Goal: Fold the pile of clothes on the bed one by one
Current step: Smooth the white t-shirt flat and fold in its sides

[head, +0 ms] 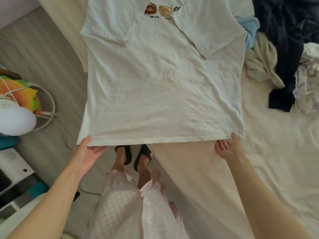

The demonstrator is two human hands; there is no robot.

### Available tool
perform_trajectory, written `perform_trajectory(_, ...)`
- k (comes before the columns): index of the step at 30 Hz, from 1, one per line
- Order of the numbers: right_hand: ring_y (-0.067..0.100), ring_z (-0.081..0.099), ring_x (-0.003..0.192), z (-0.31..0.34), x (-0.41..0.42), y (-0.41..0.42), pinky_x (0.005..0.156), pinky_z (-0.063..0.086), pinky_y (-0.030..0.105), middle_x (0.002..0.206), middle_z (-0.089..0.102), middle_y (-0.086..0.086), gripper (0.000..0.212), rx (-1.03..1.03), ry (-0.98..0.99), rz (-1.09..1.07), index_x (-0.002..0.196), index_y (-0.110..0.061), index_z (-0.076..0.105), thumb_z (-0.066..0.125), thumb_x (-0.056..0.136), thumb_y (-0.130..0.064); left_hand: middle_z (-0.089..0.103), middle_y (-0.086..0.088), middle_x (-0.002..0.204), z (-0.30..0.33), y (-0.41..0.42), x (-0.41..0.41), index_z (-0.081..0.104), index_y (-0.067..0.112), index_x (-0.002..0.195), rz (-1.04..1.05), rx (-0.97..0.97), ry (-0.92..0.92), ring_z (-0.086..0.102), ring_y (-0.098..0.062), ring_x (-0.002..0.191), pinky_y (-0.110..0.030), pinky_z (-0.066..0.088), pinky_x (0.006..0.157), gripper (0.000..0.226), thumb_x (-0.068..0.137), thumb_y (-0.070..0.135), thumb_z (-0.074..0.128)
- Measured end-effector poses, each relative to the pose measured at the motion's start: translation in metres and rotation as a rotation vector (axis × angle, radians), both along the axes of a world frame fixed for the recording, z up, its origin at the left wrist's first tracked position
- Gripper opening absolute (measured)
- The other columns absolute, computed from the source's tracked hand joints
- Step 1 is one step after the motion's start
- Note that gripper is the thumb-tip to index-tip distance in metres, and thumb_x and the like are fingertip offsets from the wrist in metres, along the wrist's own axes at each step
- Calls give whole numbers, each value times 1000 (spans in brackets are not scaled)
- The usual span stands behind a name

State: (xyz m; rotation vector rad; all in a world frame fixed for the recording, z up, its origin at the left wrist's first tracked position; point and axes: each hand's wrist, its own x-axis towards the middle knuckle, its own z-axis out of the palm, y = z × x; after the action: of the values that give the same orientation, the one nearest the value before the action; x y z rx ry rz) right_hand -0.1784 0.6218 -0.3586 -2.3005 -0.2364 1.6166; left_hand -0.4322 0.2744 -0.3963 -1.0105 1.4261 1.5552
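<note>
- the white t-shirt [162, 87] with the bear print lies spread over the corner of the bed [276, 152], print side up, both sleeves already turned in over the chest; its hem hangs past the bed's edge toward the person.
- the left hand [86, 152] holds the hem's left corner, thumb on top, fingers under the cloth and only loosely curled.
- the right hand [227, 147] pinches the hem near its right corner, thumb above, fingers curled beneath.
- judgement: this shirt is midway through its fold; sleeves are done, and with both hands on the hem, bringing the bottom up toward the collar looks like the step in hand.
- right of the t-shirt, the pile of clothes [284, 57] lies crumpled: a dark navy garment, a cream one, a light blue one, a pale patterned one.
- no finished folded stack shows anywhere near the t-shirt, so most of the task seems left.
</note>
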Motion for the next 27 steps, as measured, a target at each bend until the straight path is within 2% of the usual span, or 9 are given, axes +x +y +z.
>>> perform_trajectory(2,15,58,101,3,0,7,93,44,28,117,58,-3,48,-80,70,-51,126,-9,47,57,92,-42,63,-5,109,0,8,6,54,16,109,70,-4,8,62,-22,96,-47,48,85,15,98,13,44)
perform_trajectory(5,18,62,97,7,0,12,97,45,33,110,64,-2,34,-115,187,-202,111,-11,57,60,90,-38,62,-4,111,2,16,11,51,16,115,165,-62,26,62,-20,95,-47,48,93,18,99,14,45)
perform_trajectory(8,23,62,94,15,-5,19,96,47,36,103,65,3,22,-100,262,-287,108,-10,59,59,92,-24,57,-7,122,9,22,10,46,14,121,190,-129,82,60,-22,99,-49,45,97,21,100,13,42)
perform_trajectory(10,24,59,90,19,-6,24,92,47,33,96,60,5,19,-94,240,-332,110,-9,55,56,93,-18,57,-8,121,17,27,5,44,12,125,212,-157,135,61,-21,97,-48,48,92,25,100,10,41)
perform_trajectory(12,18,55,99,23,-3,30,93,45,27,102,54,1,24,-95,193,-343,114,-10,46,55,93,-19,57,-7,120,27,31,-2,44,12,130,234,-188,184,62,-19,94,-44,51,86,30,100,8,41)
perform_trajectory(15,16,60,105,25,8,35,90,50,27,113,60,-4,37,-49,149,-325,126,-13,51,61,91,-17,56,-9,123,39,31,-8,44,9,130,256,-228,208,60,-19,99,-41,50,90,32,99,4,42)
perform_trajectory(20,16,60,108,39,12,29,68,55,29,120,60,-3,43,77,56,-218,132,-16,50,62,90,-13,54,-12,128,54,28,-6,41,6,135,239,-290,202,58,-22,101,-42,49,93,38,98,0,41)
perform_trajectory(23,20,61,104,54,10,26,73,56,31,111,59,3,42,165,-13,-140,131,-10,49,61,91,-12,53,-13,129,69,27,-1,40,7,137,174,-333,213,57,-24,102,-45,49,92,38,99,3,39)
perform_trajectory(27,25,62,96,83,5,25,76,55,36,110,60,8,33,316,-68,-20,126,-8,52,56,93,-6,53,-12,122,107,34,-9,40,6,136,132,-310,260,57,-26,102,-42,51,85,37,99,5,39)
